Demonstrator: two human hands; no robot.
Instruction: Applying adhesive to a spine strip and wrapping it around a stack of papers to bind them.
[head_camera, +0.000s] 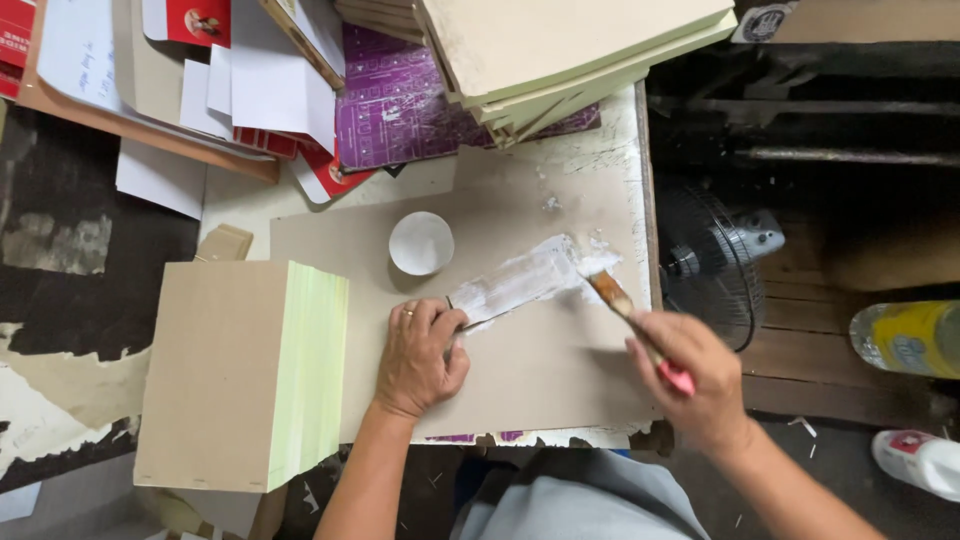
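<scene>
- Left hand (418, 357): shown at lower centre of the frame, laid palm-down with the fingers loosely spread; the near end of a narrow paper strip (515, 284) is pressed flat under the fingertips. A ring is worn on one finger.
- Right hand (690, 375): seen at lower right, closed around a brush (628, 315) with a red handle; the bristle end is laid on the far end of the strip.
- Paper strip: placed at centre of the frame, running diagonally toward the upper right, wet and whitish with paste along its length. It rests on a brown cardboard sheet (540, 370) that covers the surface (610, 130).
- Small white bowl (421, 243): set just above and left of the strip, near the left hand; it is judged to be the paste supply.
- Stack of tan boards with pale green edges (245, 375): stood at lower left, just beside the left hand but apart from it.
- Second stack of cream boards (575, 55): piled at the top of the frame over purple printed sheets (400, 115).
- Fan (715, 260): visible beyond the right edge of the surface.
- Technique note, as a judgement: an even coat is best obtained with strokes drawn away from the pinned end, so the strip is kept taut. The edges should be covered fully, with overrun taken by the cardboard beneath.
</scene>
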